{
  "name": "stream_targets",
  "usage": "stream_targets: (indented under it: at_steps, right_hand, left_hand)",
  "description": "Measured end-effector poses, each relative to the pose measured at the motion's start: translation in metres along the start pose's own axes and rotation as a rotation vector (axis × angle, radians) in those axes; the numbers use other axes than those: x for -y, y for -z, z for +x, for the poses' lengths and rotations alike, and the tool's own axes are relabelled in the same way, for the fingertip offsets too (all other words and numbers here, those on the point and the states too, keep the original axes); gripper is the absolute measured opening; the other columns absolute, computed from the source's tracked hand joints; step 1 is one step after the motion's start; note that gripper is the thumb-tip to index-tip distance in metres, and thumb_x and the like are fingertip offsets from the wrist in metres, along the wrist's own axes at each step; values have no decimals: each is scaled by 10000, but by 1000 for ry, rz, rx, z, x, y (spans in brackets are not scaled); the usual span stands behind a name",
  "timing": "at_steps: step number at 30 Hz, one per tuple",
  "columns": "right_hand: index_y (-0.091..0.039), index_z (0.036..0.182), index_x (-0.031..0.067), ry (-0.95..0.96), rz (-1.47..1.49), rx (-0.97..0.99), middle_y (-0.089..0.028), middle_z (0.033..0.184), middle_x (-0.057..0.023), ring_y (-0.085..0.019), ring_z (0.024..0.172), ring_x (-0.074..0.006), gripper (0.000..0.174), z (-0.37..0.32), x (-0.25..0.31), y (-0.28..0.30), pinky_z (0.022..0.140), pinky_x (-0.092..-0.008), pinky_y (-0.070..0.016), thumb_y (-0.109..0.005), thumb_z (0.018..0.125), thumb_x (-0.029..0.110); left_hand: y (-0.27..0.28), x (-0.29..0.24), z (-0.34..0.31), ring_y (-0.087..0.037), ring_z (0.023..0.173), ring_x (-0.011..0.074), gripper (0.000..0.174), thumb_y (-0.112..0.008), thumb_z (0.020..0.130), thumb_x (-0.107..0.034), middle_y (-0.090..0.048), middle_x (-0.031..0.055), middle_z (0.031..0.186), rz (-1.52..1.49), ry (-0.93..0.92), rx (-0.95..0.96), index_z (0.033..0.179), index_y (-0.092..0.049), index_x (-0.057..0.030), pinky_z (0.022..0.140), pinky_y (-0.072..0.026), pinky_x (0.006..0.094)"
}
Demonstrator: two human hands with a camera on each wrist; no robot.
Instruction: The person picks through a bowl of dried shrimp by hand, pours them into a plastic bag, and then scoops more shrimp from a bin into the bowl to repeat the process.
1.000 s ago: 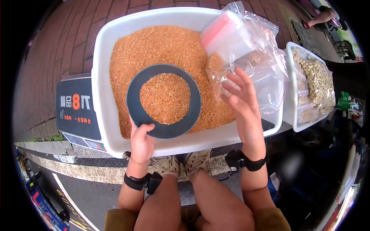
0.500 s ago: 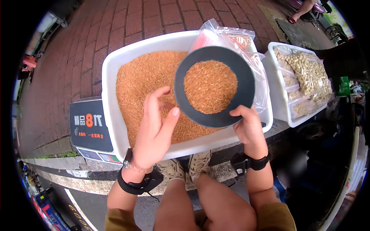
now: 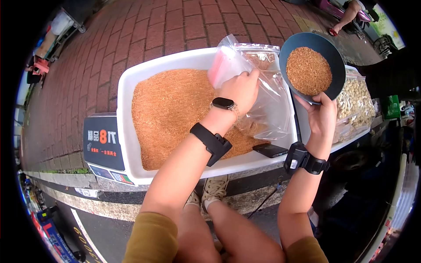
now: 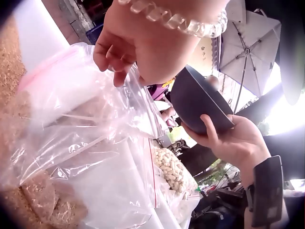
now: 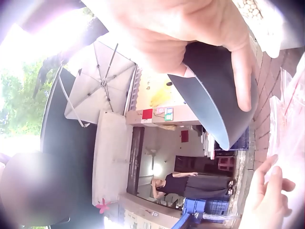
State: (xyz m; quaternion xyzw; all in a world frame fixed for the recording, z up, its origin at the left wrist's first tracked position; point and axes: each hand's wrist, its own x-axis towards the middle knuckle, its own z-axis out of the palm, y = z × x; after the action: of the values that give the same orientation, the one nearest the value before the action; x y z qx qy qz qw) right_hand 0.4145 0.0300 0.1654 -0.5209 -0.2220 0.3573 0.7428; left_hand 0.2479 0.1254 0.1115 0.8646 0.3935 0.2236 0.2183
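My right hand (image 3: 323, 115) holds a dark grey bowl (image 3: 340, 72) by its near rim, thumb inside and fingers underneath. Reddish-brown grain (image 3: 308, 70) fills much of the bowl, which is raised at the right, overlapping the peanut tub in the head view. My left hand (image 3: 241, 90) is over clear zip plastic bags (image 3: 274, 101) at the right end of a white tub (image 3: 124, 94). Its bent fingertips (image 4: 115, 64) lie right at the upper part of the bags, with no plastic visible between them. Loose grain (image 3: 171, 116) covers the tub's floor.
A black phone (image 3: 270, 151) lies at the tub's near right corner. Bagged peanuts (image 3: 357, 96) stand in a second white tub at the right. A black box with printed lettering (image 3: 103, 142) is at the left. Red brick paving (image 3: 175, 26) stretches beyond.
The bowl has passed from my left hand to my right and moved right, off the grain tub. My left hand has moved across to the plastic bags.
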Motion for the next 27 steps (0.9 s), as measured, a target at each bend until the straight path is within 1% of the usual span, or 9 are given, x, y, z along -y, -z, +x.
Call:
stream_targets:
  at_steps: [3,7,8,10,13,17,20,23,27]
  right_hand:
    - [-349,1175,-1,39,-58,57,-451,1121,-194,-540,946,-353,524,6,-14,-11,707,-473,-548,-339,662,-109]
    - [-357,1189,68,113,-161,17,-472,1010,-108,-560,890,-245,568,11,-42,-24,605,-365,-557,-352,643,-85]
    - [-231,1322,86,106,-183,38,-402,1193,-133,-421,1104,-224,706,10,-43,-28,885,-327,-397,-365,655,-106]
    - [-245,1313,58,220,-259,69,-384,1219,-150,-382,1152,-240,673,12,-51,-32,963,-319,-305,-361,676,-127]
    - [-254,1304,42,535,-547,86,-371,1232,-185,-378,1164,-289,649,7,-54,-42,978,-340,-290,-365,692,-140]
    - [-275,1294,45,718,-755,80,-358,1218,-229,-390,1135,-365,661,0,-53,-48,971,-384,-299,-395,676,-156]
    - [-290,1290,19,694,-838,72,-353,1261,-186,-329,1204,-303,672,-19,-45,-59,1009,-354,-237,-346,652,-187]
    - [-302,1288,63,843,-961,47,-383,1167,-213,-425,1068,-393,698,-29,-44,-65,903,-386,-364,-415,640,-170]
    - [-314,1287,76,838,-1027,74,-385,1179,-197,-433,1062,-388,718,-42,-42,-73,875,-386,-388,-418,623,-176]
  left_hand:
    - [9,-1,-8,-559,769,364,118,-428,859,-154,-573,166,850,-42,16,-64,947,-436,-76,628,-448,440]
    - [21,8,-16,-526,774,371,57,-428,846,-84,-543,159,826,-124,-61,-84,876,-453,-43,637,-420,423]
    - [23,9,-18,-526,774,371,57,-428,846,-84,-543,159,826,-120,-57,-80,876,-453,-43,637,-420,423]
    - [27,12,-21,-518,770,369,42,-442,831,-52,-532,165,812,-204,-99,-121,861,-459,-28,649,-413,404]
    - [29,14,-27,-512,770,370,37,-453,818,-27,-524,173,800,-236,-86,-132,852,-466,-18,663,-411,388]
    - [30,10,-36,-515,777,372,39,-456,815,-19,-524,180,802,-241,-84,-156,852,-468,-19,667,-416,381]
    - [29,13,-42,-519,789,370,44,-457,811,-12,-529,183,805,-289,-74,-163,852,-470,-21,673,-419,382]
    - [26,18,-45,-523,797,368,50,-459,804,-2,-534,182,806,-313,-73,-196,850,-471,-17,676,-421,388]
    - [23,21,-49,-523,795,368,53,-461,797,-2,-537,178,803,-354,-84,-226,845,-482,-6,678,-423,400]
